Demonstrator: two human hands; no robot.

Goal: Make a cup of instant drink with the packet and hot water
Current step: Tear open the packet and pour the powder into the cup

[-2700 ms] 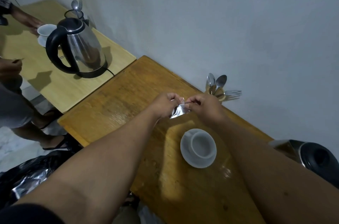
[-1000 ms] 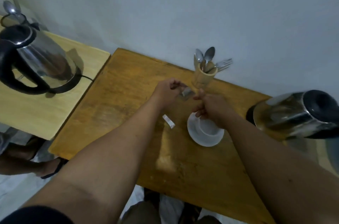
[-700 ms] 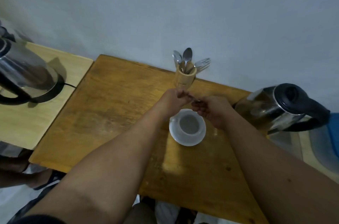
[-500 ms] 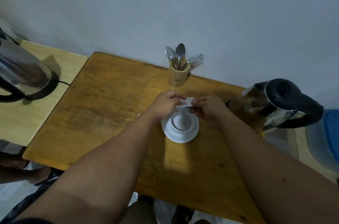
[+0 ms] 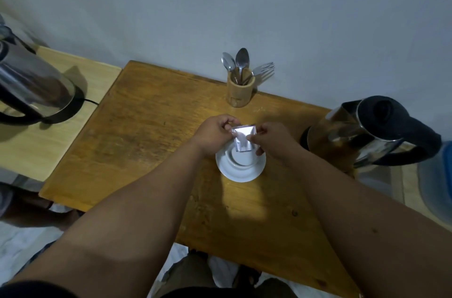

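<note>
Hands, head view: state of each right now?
Left hand: closed, pinching the packet over the cup.
Right hand: closed, pinching the same packet's other edge.

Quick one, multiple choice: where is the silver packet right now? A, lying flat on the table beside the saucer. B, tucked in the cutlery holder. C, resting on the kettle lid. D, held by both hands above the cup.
D: the left hand and right hand pinch the silver packet by its sides, right above the cup.
</note>
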